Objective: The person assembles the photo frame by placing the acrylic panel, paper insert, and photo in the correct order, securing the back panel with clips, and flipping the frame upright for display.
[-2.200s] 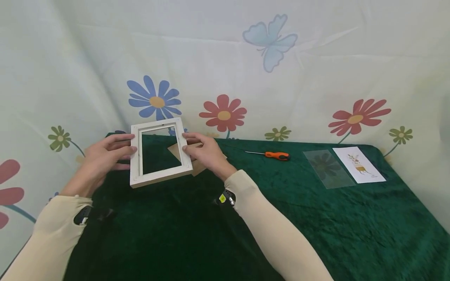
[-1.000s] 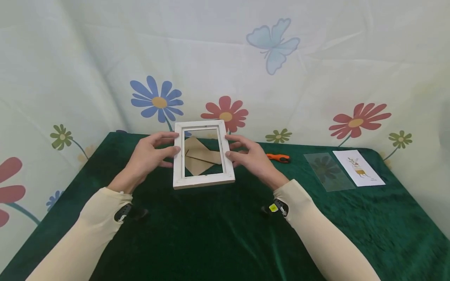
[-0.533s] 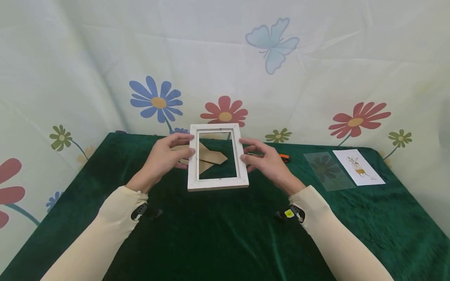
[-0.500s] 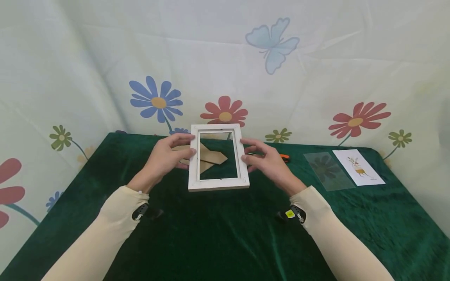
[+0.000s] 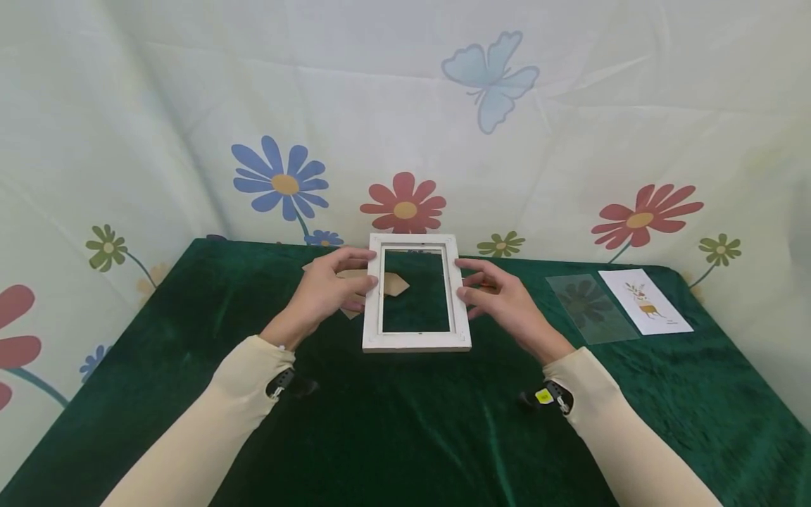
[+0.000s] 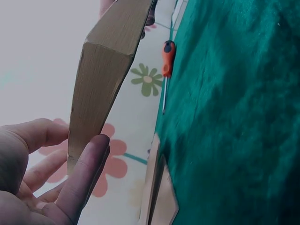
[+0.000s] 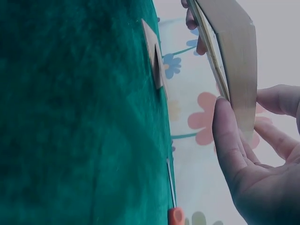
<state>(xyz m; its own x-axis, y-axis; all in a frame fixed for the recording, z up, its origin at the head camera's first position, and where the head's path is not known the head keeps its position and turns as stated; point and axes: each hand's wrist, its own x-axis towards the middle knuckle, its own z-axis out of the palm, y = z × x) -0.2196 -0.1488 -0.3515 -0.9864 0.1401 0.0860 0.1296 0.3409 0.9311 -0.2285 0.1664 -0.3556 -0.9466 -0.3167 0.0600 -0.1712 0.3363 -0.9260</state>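
Observation:
Both hands hold a white picture frame up over the green cloth, its open middle showing the cloth behind. The frame is tilted up towards the head camera. At its left side, my left hand pinches the edge between thumb and fingers. The right hand grips the opposite edge the same way. In the left wrist view, the frame's edge looks like bare light wood. Behind the frame lies a brown backing board with a folded stand, partly hidden by the frame and left hand.
An orange-handled screwdriver lies on the cloth, mostly hidden by the right hand in the head view. To the right are a clear sheet and a white card with an animal drawing. A flowered curtain hangs behind the table.
Both hands have carried the frame to the right and slightly lower, from the left of the board to its right. The frame now stands straighter. The card and clear sheet stay put.

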